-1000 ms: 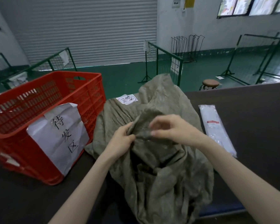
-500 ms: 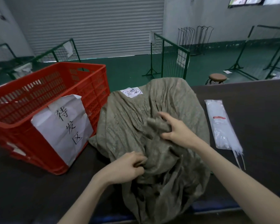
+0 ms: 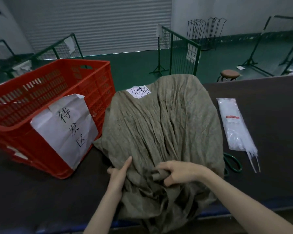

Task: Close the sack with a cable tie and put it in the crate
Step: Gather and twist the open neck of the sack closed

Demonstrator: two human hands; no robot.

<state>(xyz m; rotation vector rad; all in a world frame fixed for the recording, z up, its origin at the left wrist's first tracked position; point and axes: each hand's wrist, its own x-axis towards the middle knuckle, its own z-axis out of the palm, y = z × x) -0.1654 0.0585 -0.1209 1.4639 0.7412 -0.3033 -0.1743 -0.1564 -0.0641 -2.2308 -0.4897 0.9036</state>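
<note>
One red crate (image 3: 46, 105) with slotted walls stands on the left of the dark counter (image 3: 269, 102). Its inside is only partly in view, and what shows looks bare. A white sheet (image 3: 64, 130) with three handwritten characters is taped to its near wall.

One olive sack (image 3: 161, 132) lies bulging just right of the crate, its near side touching the crate's corner. What fills it cannot be seen. A white label (image 3: 139, 92) sits on its far top. Its loose mouth hangs over the counter's near edge.

The right hand (image 3: 179, 173) grips a bunched roll of sack cloth, fingers (image 3: 161, 168) curled tight around it and thumb beneath. The left hand (image 3: 118, 176) lies against the sack's left side, one finger stretched out along the cloth, the others tucked against a fold; whether they pinch it I cannot tell.

One clear packet of cable ties (image 3: 233, 127) lies on the counter right of the sack, apart from it, with several ties sticking out of its near end. Green-handled scissors (image 3: 232, 164) peek out from under the sack's right edge, beside those tips.

Beyond the counter lie a green floor (image 3: 135, 68), a grey roller door (image 3: 98, 24), green mesh fence panels (image 3: 181, 48), wire racks against the wall, and one round stool (image 3: 230, 75).
</note>
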